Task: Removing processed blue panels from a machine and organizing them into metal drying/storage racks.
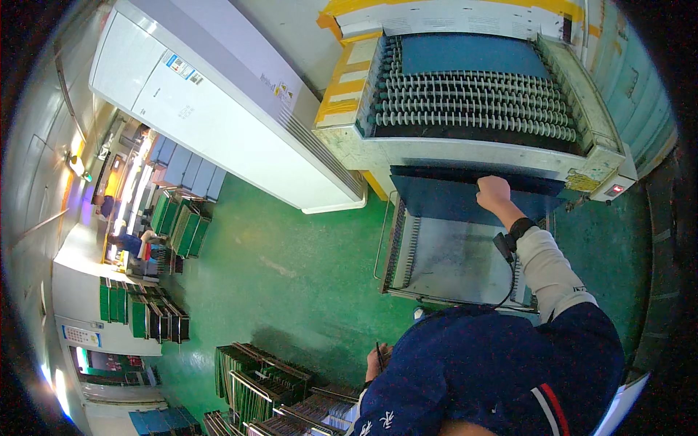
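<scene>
My right hand [494,192] is closed on the upper edge of a dark blue panel [443,198]. The panel stands tilted in front of the roller machine, above a metal rack cart [465,251]. A second dark sheet edge shows just behind it. Low in the picture, my left hand [377,359] hangs beside my body, near slotted racks of green panels [251,381]. Its fingers are small and partly hidden, and a thin dark line crosses them. On the machine's rollers [472,102] lies a flat blue panel [472,55].
The roller machine's pale housing [480,154] carries a red-lit switch [616,190] at its right corner. A tall white cabinet unit [218,109] stands to the left. Racks of green panels [178,221] line the far left of the green floor [283,269], with a person [131,243] beyond.
</scene>
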Motion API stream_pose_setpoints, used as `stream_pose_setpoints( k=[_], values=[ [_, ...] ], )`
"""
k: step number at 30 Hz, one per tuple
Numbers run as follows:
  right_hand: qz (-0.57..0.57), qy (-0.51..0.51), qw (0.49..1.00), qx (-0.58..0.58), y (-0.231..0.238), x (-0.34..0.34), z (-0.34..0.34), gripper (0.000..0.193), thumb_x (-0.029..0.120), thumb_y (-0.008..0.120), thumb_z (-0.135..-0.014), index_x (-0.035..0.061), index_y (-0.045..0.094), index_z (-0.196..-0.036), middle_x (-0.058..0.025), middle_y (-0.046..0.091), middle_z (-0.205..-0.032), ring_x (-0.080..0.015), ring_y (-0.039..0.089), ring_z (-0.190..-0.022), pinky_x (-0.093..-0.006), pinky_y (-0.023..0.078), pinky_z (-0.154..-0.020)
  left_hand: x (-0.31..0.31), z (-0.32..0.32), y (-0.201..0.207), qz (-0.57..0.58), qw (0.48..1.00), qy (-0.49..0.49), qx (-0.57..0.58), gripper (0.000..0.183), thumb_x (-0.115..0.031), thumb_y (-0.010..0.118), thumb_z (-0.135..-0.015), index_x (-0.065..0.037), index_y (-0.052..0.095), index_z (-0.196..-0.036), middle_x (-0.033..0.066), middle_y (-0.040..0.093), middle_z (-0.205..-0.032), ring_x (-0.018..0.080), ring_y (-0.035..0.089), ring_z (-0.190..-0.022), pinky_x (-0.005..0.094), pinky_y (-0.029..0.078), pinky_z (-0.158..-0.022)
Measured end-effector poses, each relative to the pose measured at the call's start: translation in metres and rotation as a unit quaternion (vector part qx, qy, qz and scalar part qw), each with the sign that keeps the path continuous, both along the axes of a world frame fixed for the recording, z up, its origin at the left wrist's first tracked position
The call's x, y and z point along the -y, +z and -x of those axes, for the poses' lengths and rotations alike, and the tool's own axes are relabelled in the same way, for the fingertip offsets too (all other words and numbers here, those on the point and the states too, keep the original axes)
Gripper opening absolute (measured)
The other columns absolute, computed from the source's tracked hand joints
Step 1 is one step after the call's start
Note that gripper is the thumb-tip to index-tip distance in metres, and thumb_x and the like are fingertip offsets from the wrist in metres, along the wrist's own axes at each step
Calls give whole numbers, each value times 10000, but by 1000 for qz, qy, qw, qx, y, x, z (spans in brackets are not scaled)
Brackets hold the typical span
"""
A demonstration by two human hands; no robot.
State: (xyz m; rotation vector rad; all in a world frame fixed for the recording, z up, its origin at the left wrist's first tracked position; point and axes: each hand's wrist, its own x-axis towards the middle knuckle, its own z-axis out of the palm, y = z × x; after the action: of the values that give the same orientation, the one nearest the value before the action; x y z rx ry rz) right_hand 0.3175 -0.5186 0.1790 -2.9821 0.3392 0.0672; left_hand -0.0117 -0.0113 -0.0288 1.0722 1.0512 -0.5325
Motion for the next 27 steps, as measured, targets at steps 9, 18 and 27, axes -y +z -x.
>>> stream_pose_setpoints(
  k=[9,18,27],
  values=[
    [-1,5,1000,3,2,-3,-2,166,205,659,-694,62,670,-779,-156,659,-825,-333,636,-840,-440,507,-732,-16,7,-29,42,999,3,15,361,-180,642,-846,34,536,-1116,207,646,-974,320,644,-779,395,533,-642],
    [-2,6,1000,-14,3,-3,-3,187,224,671,-704,70,670,-809,-151,659,-853,-327,633,-860,-439,506,-739,-19,13,-48,71,996,26,41,381,-181,638,-855,41,513,-1138,233,624,-1003,355,632,-821,416,532,-640],
    [3,-5,1000,-14,1,5,1,187,228,672,-710,69,670,-808,-150,658,-854,-327,633,-864,-439,506,-744,-7,6,-22,19,999,-20,37,376,-221,650,-850,21,539,-1116,185,654,-965,271,646,-711,327,509,-538]
  ],
)
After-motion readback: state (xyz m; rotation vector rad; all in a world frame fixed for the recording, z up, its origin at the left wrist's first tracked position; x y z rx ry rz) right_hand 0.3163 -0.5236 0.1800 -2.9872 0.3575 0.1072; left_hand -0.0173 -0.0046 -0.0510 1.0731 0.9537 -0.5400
